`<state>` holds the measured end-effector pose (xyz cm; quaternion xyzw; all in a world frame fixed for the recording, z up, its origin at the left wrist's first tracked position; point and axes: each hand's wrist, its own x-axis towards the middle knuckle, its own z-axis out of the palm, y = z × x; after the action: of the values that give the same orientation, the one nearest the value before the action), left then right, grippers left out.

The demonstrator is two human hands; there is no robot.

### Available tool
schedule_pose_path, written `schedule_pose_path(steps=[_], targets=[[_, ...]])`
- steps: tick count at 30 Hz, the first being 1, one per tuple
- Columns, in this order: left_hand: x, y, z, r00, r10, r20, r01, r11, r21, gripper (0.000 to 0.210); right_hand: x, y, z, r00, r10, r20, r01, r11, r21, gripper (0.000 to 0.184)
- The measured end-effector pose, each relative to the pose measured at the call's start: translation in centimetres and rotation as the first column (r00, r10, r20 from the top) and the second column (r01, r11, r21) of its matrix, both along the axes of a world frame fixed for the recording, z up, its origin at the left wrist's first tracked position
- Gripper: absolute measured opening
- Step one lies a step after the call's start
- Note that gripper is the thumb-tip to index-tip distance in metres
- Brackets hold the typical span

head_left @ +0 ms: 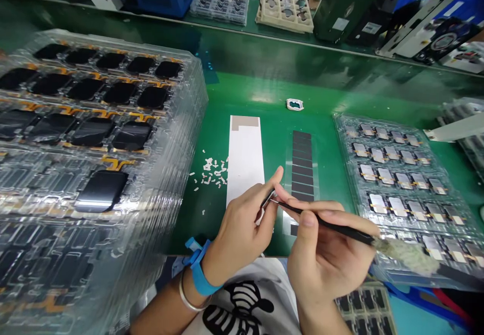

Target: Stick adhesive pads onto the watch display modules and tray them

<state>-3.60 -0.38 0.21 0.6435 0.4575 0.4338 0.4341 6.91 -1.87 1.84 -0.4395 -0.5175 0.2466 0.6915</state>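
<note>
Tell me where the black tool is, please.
In the head view, the black tool is right of centre, in the right hand, its tip close to the left hand.

Light falls brightly on the green worktop [274,138], and I see a hazy glare across its far part. The white card [245,163] shines strongest; a pale streak lies on one black screen [102,188], and glints speckle the clear trays [189,123] at left. Toward the edges shapes stretch and lean, the trays' near corner smearing soft, while the left hand [242,224] and right hand [333,259] look fairly crisp.
</note>
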Motion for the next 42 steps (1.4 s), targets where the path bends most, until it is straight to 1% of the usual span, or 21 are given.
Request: schedule_pose_path(steps=[5,12,18,24,32,38,42], targets=[[-0.1,-0.1,-0.2,1.0,-0.013,0.0,0.013,1.0,-0.005,0.055,-0.1,0.1,-0.4,1.0,0.002,-0.018,-0.002,1.0,0.006,0.025],[-0.4,-0.4,-0.4,1.0,-0.026,0.004,0.026,1.0,0.002,0.053,-0.1,0.2,-0.6,1.0,-0.013,-0.013,0.013,1.0,0.0,0.023],[-0.3,-0.4,-0.4,1.0,-0.026,0.004,0.026,0.999,-0.02,0.052,0.0,0.4,-0.9,1.0,-0.018,-0.016,0.018,1.0,0.01,0.023],[-0.4,-0.3,-0.5,1.0,-0.028,-0.008,0.028,1.0,0.01,0.053,0.4,0.5,-1.2,1.0,0.007,0.007,-0.007,0.998,0.055,0.025],[-0.3,-0.4,-0.4,0.999,-0.018,-0.04,0.019,1.0,0.017,0.054,0.4,0.5,-1.3,1.0,0.017,0.008,-0.017,0.998,0.06,0.025],[-0.3,-0.4,-0.6,0.998,-0.015,-0.056,0.015,1.0,0.001,0.055,0.6,0.5,-1.3,0.999,0.034,-0.01,-0.034,0.998,0.053,0.029],[-0.4,-0.4,-0.6,0.998,-0.023,-0.05,0.023,1.0,-0.011,0.054,0.9,0.6,-1.2,0.999,0.041,0.015,-0.042,0.997,0.062,0.028]])
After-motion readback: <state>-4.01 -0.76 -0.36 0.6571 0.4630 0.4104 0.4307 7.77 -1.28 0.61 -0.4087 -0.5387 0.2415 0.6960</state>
